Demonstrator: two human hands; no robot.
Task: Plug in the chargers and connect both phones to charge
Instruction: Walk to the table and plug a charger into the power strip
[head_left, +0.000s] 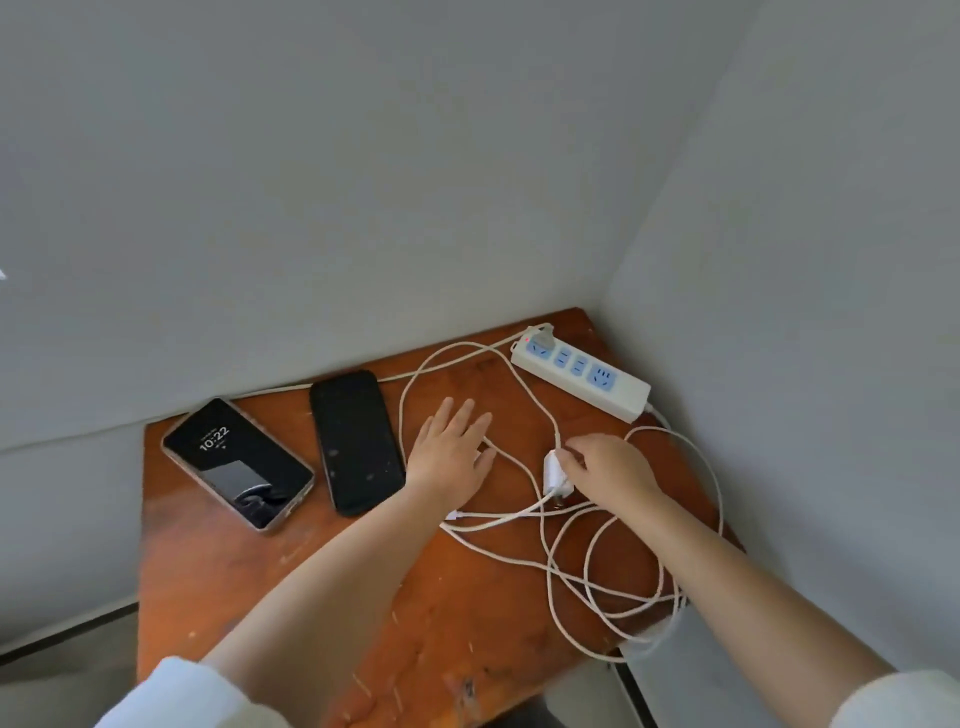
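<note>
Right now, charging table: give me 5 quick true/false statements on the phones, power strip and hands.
1. The left phone has its screen lit, showing a clock. True.
2. The dark phone has a cable plugged in. False: no cable reaches it; its screen is dark.
3. The right hand is on a white charger adapter. True.
4. The power strip lies between the two phones. False: it lies at the far right corner of the table, by the wall.
5. The left hand holds a phone. False: it is open, flat, fingers spread, over the white cables.
</note>
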